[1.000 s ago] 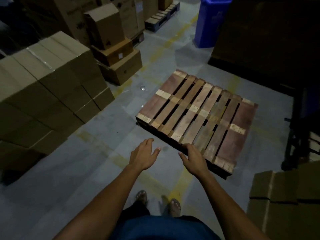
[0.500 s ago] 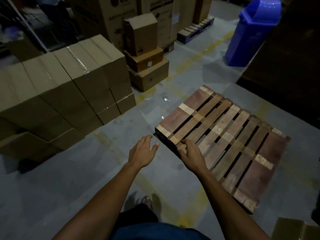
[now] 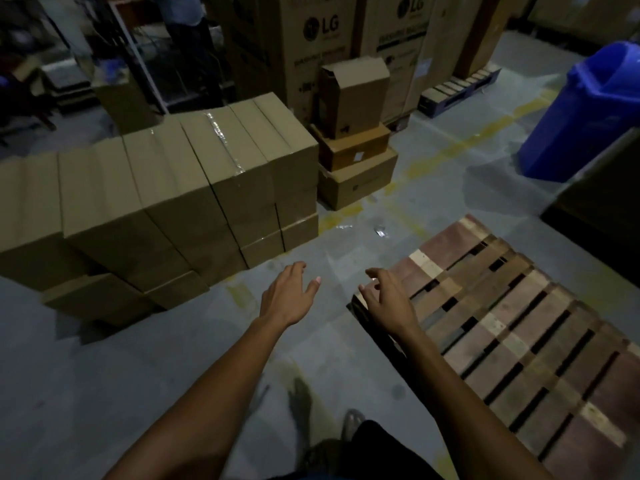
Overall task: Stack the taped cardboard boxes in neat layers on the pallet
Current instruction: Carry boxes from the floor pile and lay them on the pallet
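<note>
A block of taped brown cardboard boxes (image 3: 166,202) is stacked on the floor at the left, several layers high, clear tape shining on top. A bare wooden pallet (image 3: 519,323) lies on the grey floor at the right with nothing on it. My left hand (image 3: 289,296) is stretched out over the floor between boxes and pallet, fingers spread, holding nothing. My right hand (image 3: 386,299) hovers over the pallet's near-left corner, fingers loosely curled and apart, holding nothing.
A small stack of three other boxes (image 3: 353,143) stands behind the taped block. Tall printed cartons (image 3: 322,36) line the back. A blue bin (image 3: 585,109) is at the far right, a dark object (image 3: 609,188) below it. A person's legs (image 3: 194,46) show far back.
The view has swung left and up: the pallet slid to the right of the frame and the taped boxes moved toward the centre. Both hands stay held out, holding nothing.
</note>
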